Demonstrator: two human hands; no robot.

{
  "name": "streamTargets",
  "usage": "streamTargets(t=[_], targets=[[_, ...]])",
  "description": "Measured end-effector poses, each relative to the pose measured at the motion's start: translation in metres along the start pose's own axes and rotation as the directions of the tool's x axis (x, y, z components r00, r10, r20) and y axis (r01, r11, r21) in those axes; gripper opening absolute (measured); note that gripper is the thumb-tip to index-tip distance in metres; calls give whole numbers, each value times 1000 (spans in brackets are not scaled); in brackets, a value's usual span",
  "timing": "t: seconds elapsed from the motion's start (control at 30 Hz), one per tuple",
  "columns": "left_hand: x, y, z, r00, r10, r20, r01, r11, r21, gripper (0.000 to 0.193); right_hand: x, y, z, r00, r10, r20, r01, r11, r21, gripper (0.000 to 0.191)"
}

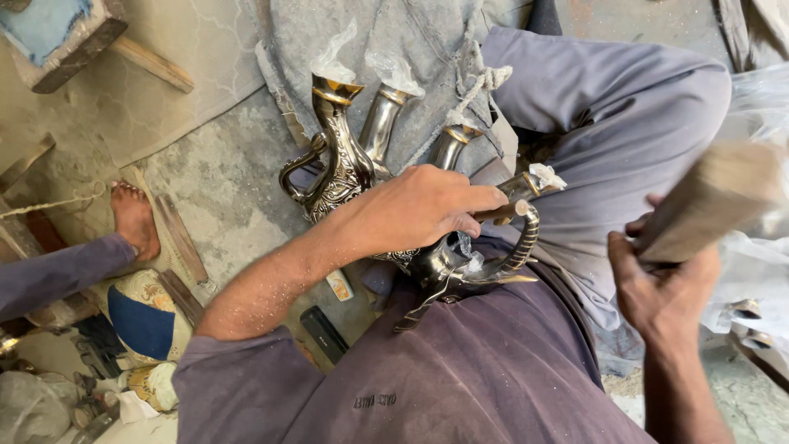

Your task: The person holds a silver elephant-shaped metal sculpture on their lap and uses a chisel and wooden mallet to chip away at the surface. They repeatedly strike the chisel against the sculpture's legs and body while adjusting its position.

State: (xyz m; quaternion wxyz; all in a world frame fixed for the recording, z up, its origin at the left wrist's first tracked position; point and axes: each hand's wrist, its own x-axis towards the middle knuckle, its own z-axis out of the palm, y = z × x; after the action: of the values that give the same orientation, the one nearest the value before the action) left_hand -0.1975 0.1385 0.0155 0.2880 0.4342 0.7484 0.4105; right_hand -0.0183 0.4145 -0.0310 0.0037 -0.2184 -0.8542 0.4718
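While the left hand (419,210) is clenched around a short rod-like tool (501,212), it presses the tip against the pot (460,267) lying on the person's lap. That pot is tipped on its side between the thighs, its ribbed handle (526,242) curving up just beside the tool's end. Lying there, it seems braced by the legs so the tool can bear on it without it rolling.

On the other side, the right hand (662,284) grips a wooden block (711,201), blurred and raised well apart from the pot. The block is held by one end with the bulk free, as one holds a mallet.

Beyond the left hand, three more pots (341,156) stand upright on grey cloth (427,49) against the knee, close together, with scraps of clear plastic (333,53) stuck in their mouths. They sit within easy reach of the lap.

Farther out to the left, on the dusty floor (222,181), another person's bare foot (136,218) rests beside a wooden strip (181,238), with a blue and white cushion (144,316) near it.
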Motion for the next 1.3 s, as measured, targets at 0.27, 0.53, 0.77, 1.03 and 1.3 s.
streamTargets(t=[0.27, 0.53, 0.77, 1.03, 1.3], targets=[[16, 17, -6, 966, -69, 251, 23, 983, 183, 23, -39, 27, 15, 976, 190, -108, -181, 979, 89, 35], [18, 22, -5, 966, -96, 239, 53, 982, 182, 24, -30, 4, 7, 989, -89, -119, 47, 947, -319, 29], [21, 21, -4, 960, -103, 259, 51, 979, 197, 22, -30, 4, 5, 978, 156, -138, -130, 975, 183, 33], [23, 22, -3, 955, -123, 269, 73, 979, 189, 26, -26, -10, 6, 980, 171, -103, -155, 977, 145, 35], [28, 21, -3, 959, -97, 268, 47, 981, 189, 25, -29, 18, 5, 993, -6, -119, -9, 992, -128, 22]])
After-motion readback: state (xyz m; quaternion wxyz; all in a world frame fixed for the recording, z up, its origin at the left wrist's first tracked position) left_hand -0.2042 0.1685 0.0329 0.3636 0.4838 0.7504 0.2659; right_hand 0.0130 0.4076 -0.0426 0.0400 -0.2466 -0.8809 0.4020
